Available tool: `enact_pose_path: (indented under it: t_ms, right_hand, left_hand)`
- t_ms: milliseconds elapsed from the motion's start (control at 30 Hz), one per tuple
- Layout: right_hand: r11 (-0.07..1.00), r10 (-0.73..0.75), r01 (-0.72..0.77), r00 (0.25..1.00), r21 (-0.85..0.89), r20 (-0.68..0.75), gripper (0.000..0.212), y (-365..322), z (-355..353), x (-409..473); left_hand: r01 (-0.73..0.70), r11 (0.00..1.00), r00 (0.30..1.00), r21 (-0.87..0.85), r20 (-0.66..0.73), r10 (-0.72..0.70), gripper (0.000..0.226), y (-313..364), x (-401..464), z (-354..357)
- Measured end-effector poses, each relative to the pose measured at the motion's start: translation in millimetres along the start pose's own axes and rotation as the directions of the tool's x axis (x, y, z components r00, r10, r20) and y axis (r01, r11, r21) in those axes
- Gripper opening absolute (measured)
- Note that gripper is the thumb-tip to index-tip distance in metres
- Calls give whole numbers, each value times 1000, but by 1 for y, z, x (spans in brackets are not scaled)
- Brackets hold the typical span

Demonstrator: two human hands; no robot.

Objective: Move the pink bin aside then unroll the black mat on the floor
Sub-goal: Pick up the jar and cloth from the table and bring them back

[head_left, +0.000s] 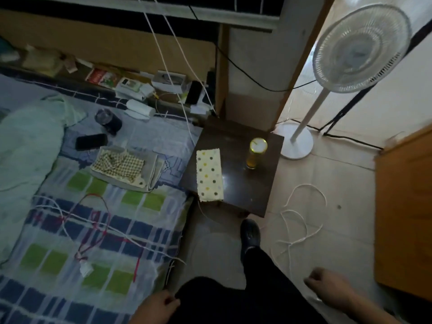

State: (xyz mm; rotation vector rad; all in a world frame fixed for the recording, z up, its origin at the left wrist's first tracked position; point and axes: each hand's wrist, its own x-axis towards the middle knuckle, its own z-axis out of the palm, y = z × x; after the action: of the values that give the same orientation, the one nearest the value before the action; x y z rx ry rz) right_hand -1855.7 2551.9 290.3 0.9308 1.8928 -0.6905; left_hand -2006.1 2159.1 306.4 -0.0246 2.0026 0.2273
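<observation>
Pale tiled floor [327, 178] beside a checked mattress [105, 230]; both hands [161, 305] loosely curled, empty.

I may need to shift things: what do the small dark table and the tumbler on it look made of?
The table looks like dark wood or laminate with a glossy finish, since light glints off its top. The tumbler looks like clear glass or plastic; yellowish liquid shows through.

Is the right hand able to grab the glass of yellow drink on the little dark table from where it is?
Probably not yet. The right hand hangs empty, low by the leg, well short of the glass. Nothing blocks the way across the table, so a step forward should do it.
</observation>
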Motion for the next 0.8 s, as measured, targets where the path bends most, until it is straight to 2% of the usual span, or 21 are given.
enact_pose_path:
  t_ms: [33,133,233,300,367,500,633,800]
  right_hand:
    - [1000,-16,16,1000,-12,-24,24,-12,-31,14]
    - [993,-106,111,986,31,-130,23,-57,-107,64]
    - [947,-162,226,949,226,-270,52,-113,-151,118]
    - [889,-149,270,934,371,-323,65,-146,-164,153]
    - [846,-164,313,923,431,-347,70,-168,-163,189]
    - [740,-168,383,901,553,-399,81,-190,-146,253]
    - [732,-183,441,861,519,-475,86,-205,-134,294]
    - [773,-139,381,882,508,-450,98,-216,-122,313]
  left_hand:
    - [35,999,998,7,42,-35,20,19,0,-10]
    - [-6,994,1000,-113,-13,5,31,69,49,-50]
    - [-17,978,991,-207,-131,-11,34,120,108,-86]
    - [-59,971,968,-232,-252,-1,40,151,146,-106]
    - [-88,949,939,-304,-344,-23,35,177,191,-124]
    - [-85,916,928,-392,-366,-71,27,206,271,-137]
    - [-7,888,910,-459,-371,-184,66,211,334,-134]
    - [132,883,852,-450,-403,-333,102,215,366,-130]
